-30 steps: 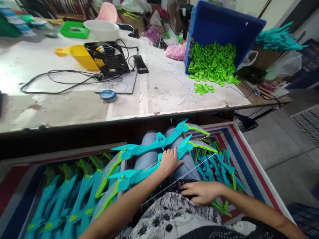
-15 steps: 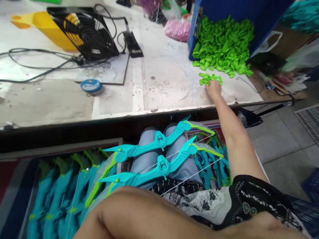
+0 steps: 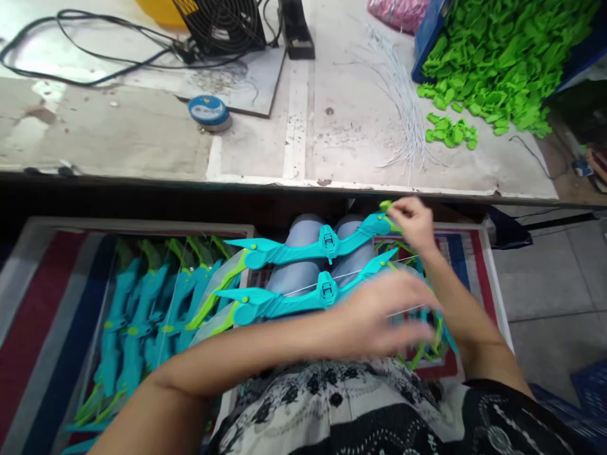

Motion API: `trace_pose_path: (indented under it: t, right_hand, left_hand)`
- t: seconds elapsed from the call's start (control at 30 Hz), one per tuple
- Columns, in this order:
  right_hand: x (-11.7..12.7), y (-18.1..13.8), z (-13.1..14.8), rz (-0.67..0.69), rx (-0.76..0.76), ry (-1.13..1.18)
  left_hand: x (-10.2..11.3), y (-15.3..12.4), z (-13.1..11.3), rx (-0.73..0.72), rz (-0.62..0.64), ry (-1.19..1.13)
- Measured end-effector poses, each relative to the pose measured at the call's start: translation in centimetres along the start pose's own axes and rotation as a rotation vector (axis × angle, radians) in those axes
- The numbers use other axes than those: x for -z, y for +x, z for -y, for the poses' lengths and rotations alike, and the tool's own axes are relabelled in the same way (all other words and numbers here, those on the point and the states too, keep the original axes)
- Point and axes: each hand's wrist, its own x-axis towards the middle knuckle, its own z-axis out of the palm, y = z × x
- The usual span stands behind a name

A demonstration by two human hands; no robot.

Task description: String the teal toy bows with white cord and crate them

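Two turquoise toy bows with lime-green limbs and white strings lie across my lap, the far bow [image 3: 303, 251] and the near bow [image 3: 284, 306]. My right hand [image 3: 416, 222] is closed in a pinch on a small green plastic piece [image 3: 386, 206], at the right end of the far bow's turquoise body. Over the right part of the near bow is my left hand [image 3: 379, 313], smeared by motion. Its thumb and fingers look apart, and I see nothing in them. Whether it touches the bow is unclear.
Loose green pieces [image 3: 450, 131] lie on the worktable [image 3: 351, 148], before a blue bin [image 3: 427, 47] spilling more. White strings [image 3: 408, 114], a blue round tin [image 3: 208, 110] and a black fan [image 3: 222, 25] are there too. More turquoise bows [image 3: 142, 297] fill a crate at left.
My right hand has come back from the green pieces on the table to the far bow, bringing a green piece. My left hand has come into view over the near bow. The view has tilted down.
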Motion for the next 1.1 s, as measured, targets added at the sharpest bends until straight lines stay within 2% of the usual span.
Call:
trace_pose_path:
  t: [0.07, 0.1, 0.17, 0.27, 0.43, 0.53, 0.6, 0.77, 0.97, 1.1]
  right_hand:
    - [-2.9, -4.5, 2.1, 0.169, -0.105, 0.137]
    - [-4.4, -6.1, 2.9, 0.219, -0.164, 0.191]
    - [-6.9, -7.8, 4.0, 0.255, -0.272, 0.264]
    - [-10.1, -8.2, 4.6, 0.27, -0.384, 0.3]
    - [-12.9, -8.1, 5.0, 0.273, -0.46, 0.209]
    - [-13.3, -8.1, 5.5, 0.259, -0.476, 0.119]
    - [-13.1, -8.0, 6.0, 0.275, -0.519, 0.123]
    - [-12.4, -8.0, 6.4, 0.334, -0.614, 0.211]
    - [-11.6, -7.5, 5.6, 0.59, -0.728, 0.391]
    - [-11.5, -6.7, 5.4, 0.59, -0.715, 0.334]
  left_hand:
    - [2.3, 0.3, 5.2, 0.188, -0.365, -0.008]
    - [3.3, 0.5, 8.0, 0.309, -0.464, 0.004]
    - [4.4, 0.7, 12.9, 0.505, -0.468, -0.067]
    - [4.8, 1.0, 16.9, 0.591, -0.391, -0.182]
    - [4.3, 1.3, 17.7, 0.596, -0.363, -0.362]
    - [4.3, 1.1, 17.9, 0.639, -0.322, -0.572]
    - [4.3, 0.9, 18.2, 0.613, -0.281, -0.649]
    - [3.9, 0.7, 18.1, 0.568, -0.306, -0.627]
    - [3.0, 0.8, 18.8, 0.523, -0.299, -0.667]
    - [2.9, 1.0, 19.0, 0.503, -0.286, -0.606]
